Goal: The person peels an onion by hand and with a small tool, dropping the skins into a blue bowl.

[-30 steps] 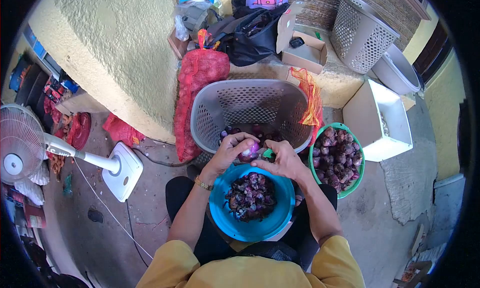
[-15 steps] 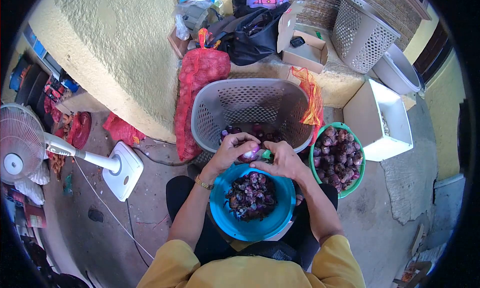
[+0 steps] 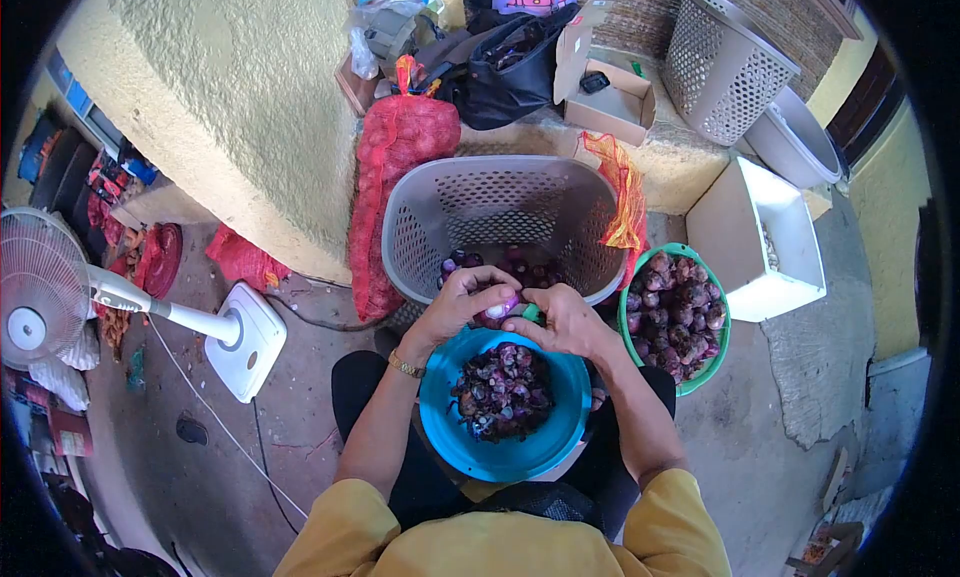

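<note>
Left hand had closed further over the red onion; right hand, clenching a green handle, met it from frame-right.

I sit on a bare concrete floor against a rough yellow plastered wall, which looks like a house's porch or yard used for kitchen work. A red mesh sack of onions, a grey plastic basket, a green basin, a pedestal fan and a cardboard box crowd around me.
</note>
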Demonstrator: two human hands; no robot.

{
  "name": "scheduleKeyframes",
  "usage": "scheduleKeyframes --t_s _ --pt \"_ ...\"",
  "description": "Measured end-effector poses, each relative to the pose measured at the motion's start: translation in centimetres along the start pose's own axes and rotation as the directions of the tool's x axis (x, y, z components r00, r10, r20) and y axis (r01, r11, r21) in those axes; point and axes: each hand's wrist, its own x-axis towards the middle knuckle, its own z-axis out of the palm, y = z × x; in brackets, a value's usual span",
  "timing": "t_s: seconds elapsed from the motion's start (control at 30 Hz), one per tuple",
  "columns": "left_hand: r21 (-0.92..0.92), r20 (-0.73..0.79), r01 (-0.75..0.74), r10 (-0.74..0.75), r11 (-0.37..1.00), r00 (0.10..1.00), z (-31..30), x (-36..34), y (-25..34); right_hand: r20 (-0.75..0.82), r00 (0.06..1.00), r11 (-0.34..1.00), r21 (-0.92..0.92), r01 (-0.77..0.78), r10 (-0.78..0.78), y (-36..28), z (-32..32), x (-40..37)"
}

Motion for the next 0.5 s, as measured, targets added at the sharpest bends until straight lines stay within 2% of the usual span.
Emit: scheduleKeyframes --t_s 0.1,0.33,0.4,0.5 --pt "-0.009 -0.041 -0.017 0.016 1.000 0.999 0.01 0.05 -0.13 -0.040 0.998 0.999 0.004 0.048 -0.048 0.49 0.52 -0.01" --pt "-0.036 -0.054 -0.047 0.045 0.998 0.998 -0.24 0.25 -0.65 -0.028 0.999 0.999 -0.023 0.037 -0.037 0.44 0.51 0.01" --pt "-0.047 -0.058 -0.047 0.045 0.998 0.997 -0.16 0.25 -0.52 -0.033 0.995 0.994 -0.072 0.088 -0.090 0.52 0.58 -0.04" --pt "-0.061 -0.065 -0.051 0.047 0.997 0.997 -0.29 0.37 -0.62 -0.009 0.997 0.992 -0.106 0.073 -0.074 0.21 0.52 -0.10"
